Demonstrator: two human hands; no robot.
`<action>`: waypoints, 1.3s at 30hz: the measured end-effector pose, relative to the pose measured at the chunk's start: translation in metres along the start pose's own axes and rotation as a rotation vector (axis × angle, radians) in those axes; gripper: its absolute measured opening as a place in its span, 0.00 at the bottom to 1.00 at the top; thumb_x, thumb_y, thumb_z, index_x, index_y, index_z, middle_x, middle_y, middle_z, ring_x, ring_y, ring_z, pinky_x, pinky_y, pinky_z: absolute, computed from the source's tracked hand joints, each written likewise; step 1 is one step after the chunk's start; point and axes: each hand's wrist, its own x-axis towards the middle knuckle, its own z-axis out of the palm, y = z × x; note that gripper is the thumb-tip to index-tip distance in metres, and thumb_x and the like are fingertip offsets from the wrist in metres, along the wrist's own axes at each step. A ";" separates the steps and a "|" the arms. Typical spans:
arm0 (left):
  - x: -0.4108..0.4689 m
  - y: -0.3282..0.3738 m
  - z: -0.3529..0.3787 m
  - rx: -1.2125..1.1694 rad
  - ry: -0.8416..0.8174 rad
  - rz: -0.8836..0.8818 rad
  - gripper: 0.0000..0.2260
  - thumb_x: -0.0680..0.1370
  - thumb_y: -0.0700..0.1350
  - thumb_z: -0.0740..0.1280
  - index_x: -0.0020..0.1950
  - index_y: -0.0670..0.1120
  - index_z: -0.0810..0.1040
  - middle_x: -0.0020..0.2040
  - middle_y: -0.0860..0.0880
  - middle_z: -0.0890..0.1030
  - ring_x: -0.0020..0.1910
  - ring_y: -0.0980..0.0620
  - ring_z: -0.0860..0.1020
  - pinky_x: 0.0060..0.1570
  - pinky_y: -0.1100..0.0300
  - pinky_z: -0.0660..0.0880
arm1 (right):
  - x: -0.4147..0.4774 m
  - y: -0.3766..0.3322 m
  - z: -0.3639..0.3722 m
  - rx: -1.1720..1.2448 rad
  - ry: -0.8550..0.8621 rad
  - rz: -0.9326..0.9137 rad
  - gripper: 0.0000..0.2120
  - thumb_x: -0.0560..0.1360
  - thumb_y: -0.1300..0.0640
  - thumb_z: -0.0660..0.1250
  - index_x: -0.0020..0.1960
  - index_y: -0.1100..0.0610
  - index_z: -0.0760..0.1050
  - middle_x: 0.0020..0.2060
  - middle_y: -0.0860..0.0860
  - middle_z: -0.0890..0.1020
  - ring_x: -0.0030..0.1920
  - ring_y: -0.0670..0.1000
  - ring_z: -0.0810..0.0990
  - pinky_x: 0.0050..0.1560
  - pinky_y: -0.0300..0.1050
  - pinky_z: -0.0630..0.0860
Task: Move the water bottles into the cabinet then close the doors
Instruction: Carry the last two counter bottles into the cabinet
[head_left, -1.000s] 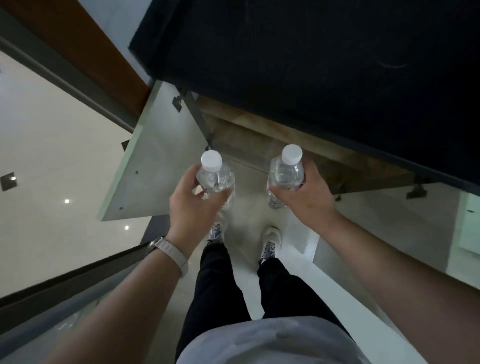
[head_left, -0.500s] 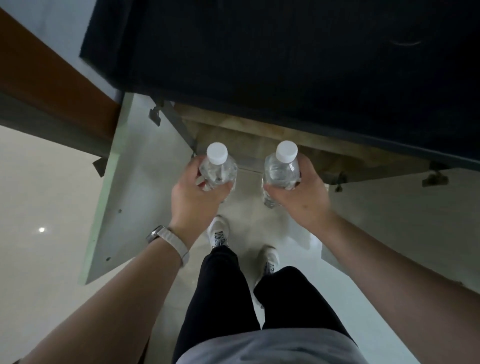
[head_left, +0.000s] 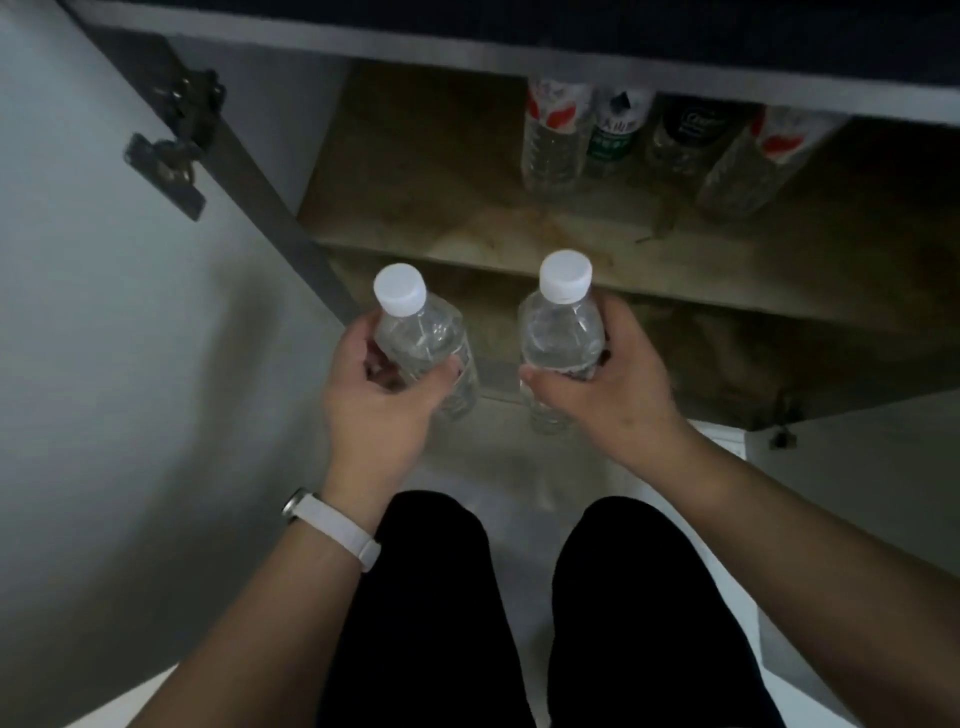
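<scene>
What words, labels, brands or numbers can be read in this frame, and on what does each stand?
Nothing can be read for certain.
Green-label bottle on the shelf: white Chinese characters, too blurred to read.
Dark-label bottle: pale lettering, too blurred to read.
Red-label bottles: red marks only, no legible text.
Left-hand bottle and right-hand bottle: no label or print showing, plain white caps.

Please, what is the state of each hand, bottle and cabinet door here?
left bottle: capped, held in front of the shelves
right bottle: capped, held likewise
left hand: grips the left bottle
right hand: grips the right bottle
left door: open
right door: open
shelf bottles: four, standing inside
</scene>
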 end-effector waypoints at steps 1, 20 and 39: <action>0.006 -0.005 0.003 0.007 0.013 0.016 0.27 0.68 0.39 0.81 0.65 0.46 0.78 0.54 0.54 0.84 0.50 0.61 0.82 0.49 0.68 0.77 | 0.006 0.005 0.001 0.007 0.016 -0.027 0.25 0.65 0.53 0.80 0.50 0.35 0.68 0.49 0.35 0.78 0.50 0.35 0.78 0.46 0.31 0.74; 0.138 0.058 0.016 -0.024 0.121 0.332 0.16 0.70 0.50 0.79 0.55 0.50 0.81 0.49 0.55 0.85 0.46 0.60 0.83 0.49 0.58 0.81 | 0.146 -0.053 0.034 0.102 0.170 -0.319 0.29 0.66 0.52 0.79 0.63 0.47 0.71 0.51 0.39 0.80 0.50 0.35 0.79 0.50 0.30 0.76; 0.196 0.042 0.026 0.010 0.115 0.373 0.25 0.70 0.57 0.78 0.64 0.57 0.76 0.58 0.59 0.82 0.57 0.61 0.80 0.60 0.54 0.80 | 0.211 -0.054 0.068 0.021 0.174 -0.314 0.33 0.67 0.44 0.77 0.68 0.50 0.69 0.59 0.43 0.80 0.60 0.42 0.77 0.62 0.43 0.75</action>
